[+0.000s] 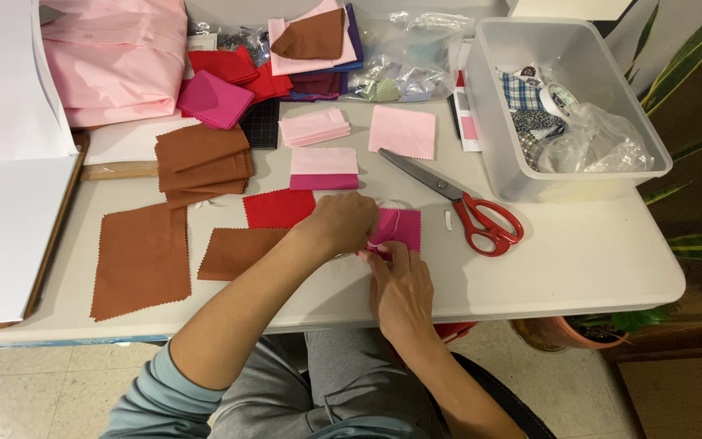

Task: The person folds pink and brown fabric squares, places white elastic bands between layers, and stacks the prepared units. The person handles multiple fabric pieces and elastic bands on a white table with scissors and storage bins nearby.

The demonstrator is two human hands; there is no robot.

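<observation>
My left hand (340, 223) and my right hand (400, 286) meet over a small magenta fabric square (404, 227) near the front of the white table (578, 260). Both hands pinch its lower left edge. A thin white thread curves above the square. A red fabric square (276, 207) lies just left of my left hand, and a brown piece (237, 250) lies under my left forearm.
Red-handled scissors (469, 205) lie right of the hands. A clear plastic bin (566, 106) of scraps stands at the back right. Brown (203, 161), pink (323, 167) and magenta fabric stacks fill the back. A large brown piece (141, 258) lies left. White boards (6, 211) lie at far left.
</observation>
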